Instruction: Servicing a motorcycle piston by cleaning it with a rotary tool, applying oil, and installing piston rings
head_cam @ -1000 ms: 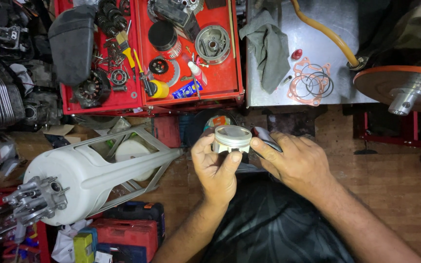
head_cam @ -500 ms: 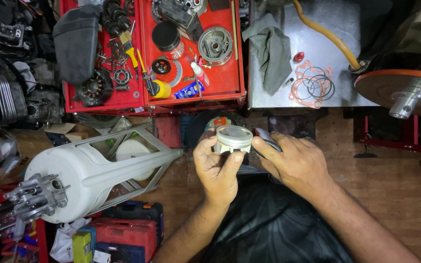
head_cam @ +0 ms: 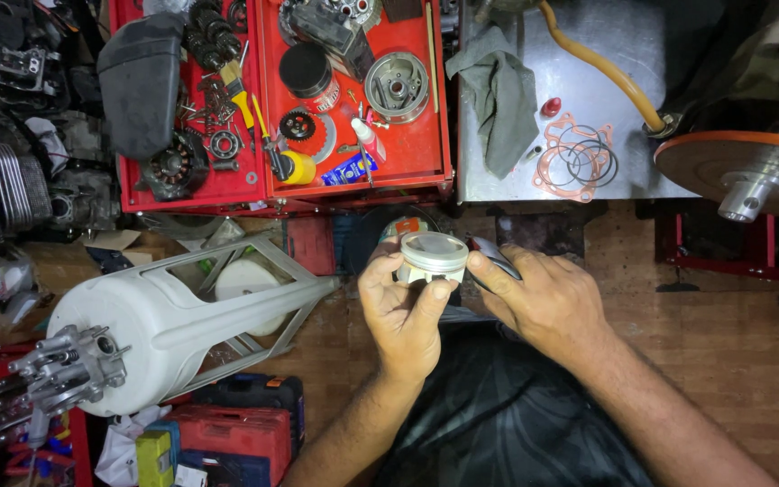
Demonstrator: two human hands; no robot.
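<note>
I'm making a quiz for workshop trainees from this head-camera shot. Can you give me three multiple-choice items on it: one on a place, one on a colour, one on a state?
1. Where does the grey cloth lie?
A. on the metal table
B. in the red tray
C. on the floor

2. What colour is the hose across the metal table?
A. blue
B. yellow-orange
C. white

3. How is the piston held?
A. lying loose on the floor
B. by the right hand alone
C. gripped in the left hand, with the right hand's fingers at its side

Answers:
1. A, the cloth is draped on the table's left part.
2. B, the hose shows yellow-orange against the steel.
3. C, the left hand's fingers wrap the piston while the right hand touches its rim.
</note>
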